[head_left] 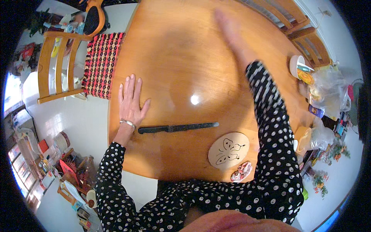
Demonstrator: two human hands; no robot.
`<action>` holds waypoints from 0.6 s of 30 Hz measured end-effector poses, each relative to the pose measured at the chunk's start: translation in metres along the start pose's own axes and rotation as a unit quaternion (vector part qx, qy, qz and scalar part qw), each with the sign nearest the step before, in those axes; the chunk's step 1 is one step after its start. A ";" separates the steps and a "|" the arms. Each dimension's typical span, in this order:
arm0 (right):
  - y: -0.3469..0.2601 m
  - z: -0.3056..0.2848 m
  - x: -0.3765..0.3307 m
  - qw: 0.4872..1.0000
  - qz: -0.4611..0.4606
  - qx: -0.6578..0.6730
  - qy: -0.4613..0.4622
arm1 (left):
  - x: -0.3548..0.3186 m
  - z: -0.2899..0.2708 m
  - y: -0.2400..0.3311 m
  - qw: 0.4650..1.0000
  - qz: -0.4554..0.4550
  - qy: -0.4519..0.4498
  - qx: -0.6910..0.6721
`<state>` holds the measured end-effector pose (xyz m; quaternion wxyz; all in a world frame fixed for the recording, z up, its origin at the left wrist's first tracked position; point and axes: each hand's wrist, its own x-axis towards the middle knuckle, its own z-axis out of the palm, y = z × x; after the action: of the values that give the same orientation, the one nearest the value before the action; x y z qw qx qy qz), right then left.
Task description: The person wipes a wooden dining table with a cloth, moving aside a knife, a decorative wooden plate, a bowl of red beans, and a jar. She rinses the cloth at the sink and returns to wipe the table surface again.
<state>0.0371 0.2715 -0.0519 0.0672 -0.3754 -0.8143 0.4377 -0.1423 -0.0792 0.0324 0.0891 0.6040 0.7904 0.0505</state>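
My left hand (132, 104) lies flat on the left side of the wooden table (166, 77), fingers stretched and holding nothing. A metal bracelet (128, 123) circles its wrist. Just below and to the right of that hand is a knife (179, 127) with a black handle and a dark blade, lying crosswise and touched by neither hand. My right hand (226, 27) reaches to the table's far side, smeared by motion, so its fingers are not clear. Nearer me rest a round wooden mat with butterfly cut-outs (214, 151) and a small pink-and-white patterned bundle (242, 172).
A white tub (296, 65), plastic bags (328, 91) and a purple package (316, 111) crowd the table's right edge. At the left stands a wooden chair (58, 67) with a checked woven cover (102, 65). More wooden chairs (309, 44) line the far right.
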 end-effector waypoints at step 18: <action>-0.034 0.025 0.108 0.845 -0.111 -0.405 0.331 | 0.003 -0.003 0.002 0.998 -0.031 -0.044 -0.023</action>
<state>-0.0694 0.3162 -0.0652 0.2230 -0.3992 -0.8846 -0.0912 -0.1413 -0.0760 0.0360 0.1393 0.5786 0.8027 0.0394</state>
